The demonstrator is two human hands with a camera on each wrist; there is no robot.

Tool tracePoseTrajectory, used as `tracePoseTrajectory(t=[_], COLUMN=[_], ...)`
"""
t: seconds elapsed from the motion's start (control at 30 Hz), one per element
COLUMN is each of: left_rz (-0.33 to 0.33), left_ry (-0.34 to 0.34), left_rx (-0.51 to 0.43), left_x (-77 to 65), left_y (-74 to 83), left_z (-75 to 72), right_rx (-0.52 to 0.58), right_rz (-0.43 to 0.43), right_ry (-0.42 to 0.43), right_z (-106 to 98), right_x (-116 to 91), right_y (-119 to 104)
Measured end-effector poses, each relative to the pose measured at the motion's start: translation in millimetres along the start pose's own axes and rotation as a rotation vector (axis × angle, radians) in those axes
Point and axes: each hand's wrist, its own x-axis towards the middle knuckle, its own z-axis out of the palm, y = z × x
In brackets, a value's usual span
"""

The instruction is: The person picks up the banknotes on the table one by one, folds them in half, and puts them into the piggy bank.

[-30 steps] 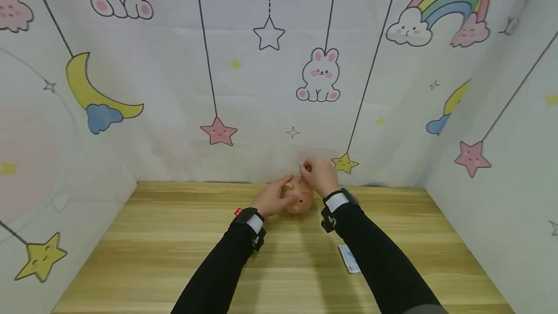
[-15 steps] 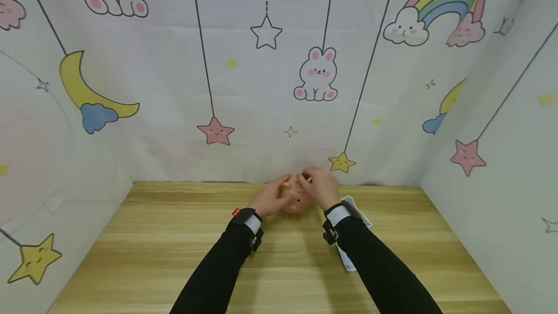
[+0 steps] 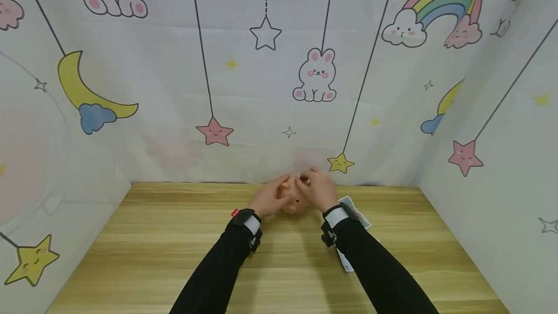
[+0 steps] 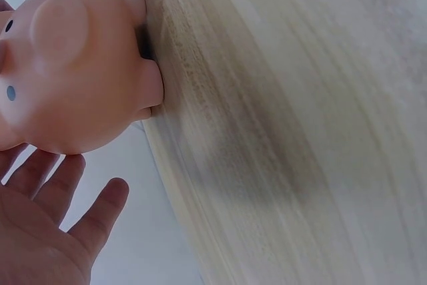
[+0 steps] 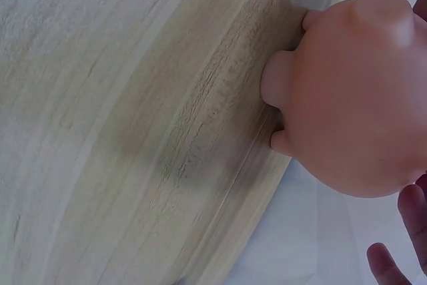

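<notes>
A peach-coloured piggy bank [image 3: 301,206] stands upright on its short legs near the table's far edge. My left hand [image 3: 268,199] holds its left side, thumb across the front; in the left wrist view several fingers [image 4: 63,181] touch its side, with the little finger apart. My right hand [image 3: 320,189] is at the top right of the piggy bank, thumb and forefinger pinching a small whitish piece [image 3: 300,176] too small to identify. The right wrist view shows the piggy bank's rounded body [image 5: 360,105] and two of the right hand's fingertips [image 5: 383,258] below it.
Partly under the right wrist and forearm lie a printed slip like a banknote [image 3: 363,220] and another pale slip [image 3: 347,261]. A patterned cloth backdrop [image 3: 261,91] rises directly behind the wooden table [image 3: 174,246], with cloth at both sides.
My right hand has lowered slightly against the piggy bank's top, its fingers less tightly bunched. The printed slip beside the right wrist has come into view. The left hand keeps its hold.
</notes>
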Motion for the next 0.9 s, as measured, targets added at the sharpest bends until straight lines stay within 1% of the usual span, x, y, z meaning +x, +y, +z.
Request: tracePoseTrajectory(t=[0.17, 0.43, 0.57, 0.8, 0.9], left_rz=[-0.009, -0.03, -0.026, -0.021, -0.009], left_ry=[-0.005, -0.007, -0.011, -0.005, -0.002], left_rx=[0.008, -0.003, 0.0, 0.019, 0.019], left_x=[-1.1, -3.0, -3.5, -2.2, -3.2], left_y=[0.8, 3.6, 3.3, 2.3, 4.4], left_z=[0.4, -0.4, -1.3, -0.5, -0.8], right_rx=[0.032, 0.018, 0.034, 0.172, 0.204], right_rz=[0.037, 0.015, 0.017, 0.111, 0.134], right_ry=[-0.024, -0.034, -0.066, -0.147, -0.18], right_z=[1, 3, 0, -2, -1], right_x=[0, 0, 1, 8, 11], right_y=[2, 2, 1, 5, 7])
